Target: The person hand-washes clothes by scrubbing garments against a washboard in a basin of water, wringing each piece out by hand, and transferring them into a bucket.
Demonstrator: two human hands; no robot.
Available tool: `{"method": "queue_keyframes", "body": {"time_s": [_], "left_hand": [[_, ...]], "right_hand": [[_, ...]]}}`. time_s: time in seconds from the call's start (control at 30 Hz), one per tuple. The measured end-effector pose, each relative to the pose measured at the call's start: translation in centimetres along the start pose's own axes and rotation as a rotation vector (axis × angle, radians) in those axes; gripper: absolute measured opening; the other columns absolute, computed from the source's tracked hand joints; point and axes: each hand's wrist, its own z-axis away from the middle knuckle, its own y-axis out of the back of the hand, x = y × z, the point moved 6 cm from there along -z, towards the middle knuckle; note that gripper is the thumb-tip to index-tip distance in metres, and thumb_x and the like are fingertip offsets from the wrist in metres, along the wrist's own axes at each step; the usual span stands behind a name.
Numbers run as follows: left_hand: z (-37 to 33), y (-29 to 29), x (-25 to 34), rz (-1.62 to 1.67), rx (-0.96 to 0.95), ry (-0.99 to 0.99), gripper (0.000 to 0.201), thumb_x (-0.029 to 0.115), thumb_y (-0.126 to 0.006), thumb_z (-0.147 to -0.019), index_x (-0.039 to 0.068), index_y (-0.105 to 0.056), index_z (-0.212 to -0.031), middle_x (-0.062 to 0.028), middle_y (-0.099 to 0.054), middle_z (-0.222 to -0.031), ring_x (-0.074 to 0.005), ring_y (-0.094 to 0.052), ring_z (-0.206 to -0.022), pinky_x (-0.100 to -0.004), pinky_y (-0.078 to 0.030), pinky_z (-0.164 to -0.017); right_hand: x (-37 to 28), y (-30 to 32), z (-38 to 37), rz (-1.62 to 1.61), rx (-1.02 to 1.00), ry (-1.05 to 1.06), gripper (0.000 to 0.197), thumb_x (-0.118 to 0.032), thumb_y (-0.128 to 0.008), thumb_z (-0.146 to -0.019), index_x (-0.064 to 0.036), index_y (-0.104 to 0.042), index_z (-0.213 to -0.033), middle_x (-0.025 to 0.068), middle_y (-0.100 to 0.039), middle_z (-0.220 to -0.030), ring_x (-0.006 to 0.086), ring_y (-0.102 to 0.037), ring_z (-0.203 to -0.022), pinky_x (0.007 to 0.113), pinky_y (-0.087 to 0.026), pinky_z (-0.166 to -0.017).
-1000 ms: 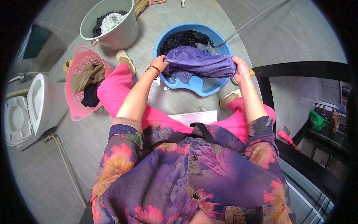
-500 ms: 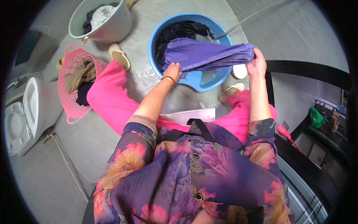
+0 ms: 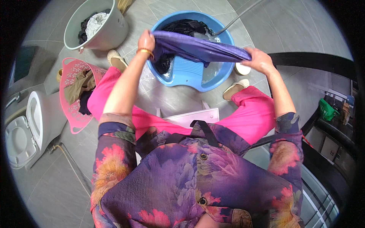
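Note:
A wet purple garment (image 3: 197,48) is stretched out between my two hands above a blue wash basin (image 3: 178,79). My left hand (image 3: 146,41), with a gold bangle at the wrist, grips its left end. My right hand (image 3: 258,60) grips its right end. The basin holds water, dark clothes (image 3: 182,27) and a ribbed washboard part (image 3: 186,70). A hose (image 3: 237,17) runs into the basin from the upper right.
A grey bucket (image 3: 110,36) with dark and white laundry stands at the upper left. A pink basket (image 3: 72,110) with brown and dark clothes lies left of my knee. A white toilet (image 3: 23,133) is at the far left. Sandals sit beside the basin. A white stool (image 3: 190,116) is under me.
My hands have moved apart and pulled the purple garment from a bunched fold into a long taut strip. The view has shifted so the basin sits higher in frame.

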Motion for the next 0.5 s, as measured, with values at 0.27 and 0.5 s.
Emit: {"method": "queue_keyframes", "body": {"time_s": [0.27, 0.5], "left_hand": [[-9.2, 13.0, 17.2, 0.555, 0.103, -0.325, 0.022, 0.011, -0.044, -0.075, -0.001, -0.060, -0.086, -0.0136, -0.060, -0.077, -0.0205, -0.054, -0.075, -0.0306, -0.043, -0.071], [-8.7, 24.1, 29.2, 0.261, 0.262, -0.776, 0.026, 0.006, -0.043, -0.074, -0.004, -0.060, -0.092, -0.0129, -0.062, -0.079, -0.0222, -0.058, -0.080, -0.0296, -0.045, -0.074]], "right_hand": [[9.2, 11.3, 0.4, -0.477, 0.741, -0.033, 0.028, -0.015, -0.059, -0.073, -0.0064, -0.064, -0.099, 0.0107, -0.065, -0.088, 0.0166, -0.061, -0.079, 0.032, -0.047, -0.069], [4.1, 23.4, 4.6, -1.494, 0.748, 0.181, 0.020, -0.012, -0.051, -0.083, -0.0005, -0.057, -0.099, 0.0076, -0.061, -0.087, 0.0174, -0.058, -0.080, 0.033, -0.047, -0.073]]}}
